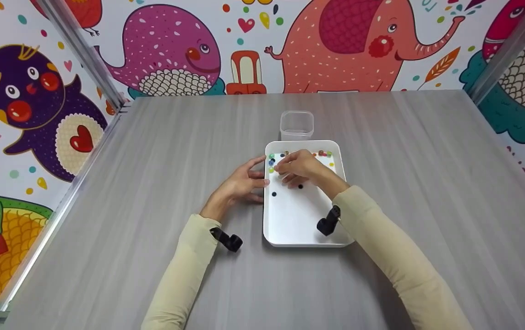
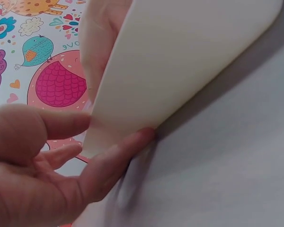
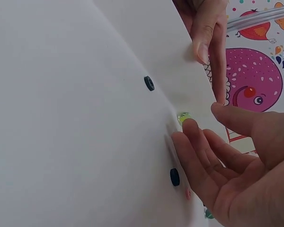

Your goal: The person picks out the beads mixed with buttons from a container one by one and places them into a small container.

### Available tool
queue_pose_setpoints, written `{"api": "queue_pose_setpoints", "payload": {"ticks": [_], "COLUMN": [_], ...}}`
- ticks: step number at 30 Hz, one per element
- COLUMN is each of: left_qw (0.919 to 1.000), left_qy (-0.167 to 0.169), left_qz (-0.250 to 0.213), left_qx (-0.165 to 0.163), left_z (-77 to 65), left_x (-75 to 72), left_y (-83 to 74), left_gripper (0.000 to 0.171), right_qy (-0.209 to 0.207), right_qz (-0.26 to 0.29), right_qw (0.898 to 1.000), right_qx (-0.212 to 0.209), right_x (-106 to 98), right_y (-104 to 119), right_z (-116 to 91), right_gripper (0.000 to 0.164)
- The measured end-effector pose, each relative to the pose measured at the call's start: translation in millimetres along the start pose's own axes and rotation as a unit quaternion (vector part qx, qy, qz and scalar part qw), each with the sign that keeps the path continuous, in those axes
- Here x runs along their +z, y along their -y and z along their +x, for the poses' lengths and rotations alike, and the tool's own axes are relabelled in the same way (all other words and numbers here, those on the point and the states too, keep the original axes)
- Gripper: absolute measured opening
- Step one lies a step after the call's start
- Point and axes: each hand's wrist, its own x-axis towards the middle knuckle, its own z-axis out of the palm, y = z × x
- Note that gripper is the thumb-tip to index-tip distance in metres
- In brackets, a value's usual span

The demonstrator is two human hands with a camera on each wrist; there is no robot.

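Note:
A white rectangular tray (image 1: 299, 224) lies on the table with small coloured beads in it. My left hand (image 1: 239, 183) touches the tray's left outer wall with extended fingers; in the left wrist view its fingertips (image 2: 144, 137) meet that wall. Over the tray's far left part is my right hand (image 1: 306, 166), its fingers loosely bent. The right wrist view shows a yellow-green bead (image 3: 183, 117) just past the right fingertips, against the wall. No bead shows between thumb and fingers. Two black beads, one (image 3: 149, 83) and another (image 3: 174, 177), lie on the tray floor.
Behind the tray stands a clear plastic container (image 1: 297, 123). Blue and green beads (image 1: 271, 162) gather in the far left corner, and red and green ones (image 1: 322, 153) along the far right. Printed wall panels (image 1: 175, 50) border the grey table (image 1: 175, 151).

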Motion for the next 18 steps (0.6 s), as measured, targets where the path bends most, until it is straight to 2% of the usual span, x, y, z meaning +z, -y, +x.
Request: {"api": "queue_pose_setpoints", "payload": {"ticks": [6,14,18], "left_qw": [1.0,1.0,1.0], "left_qy": [-0.001,-0.001,-0.001], "left_qz": [0.003,-0.003,-0.007], "left_qx": [-0.001,0.0,-0.001], "left_z": [-1.0,-2.0,-2.2], "left_x": [-1.4,-0.8,-0.8], "left_y": [0.6,0.1,-0.3], "left_gripper": [0.074,0.075,0.075], "right_qy": [-0.006,-0.004,-0.009], "right_qz": [0.011,0.019,0.016], "right_qw": [1.0,1.0,1.0], "right_qx": [0.006,0.013,0.014], "right_x": [5.3,11.1,12.7], "right_y": [-0.2,0.6,2.3], "right_z": [3.2,6.6,7.2], "right_gripper": [0.02,0.029,0.028]}}
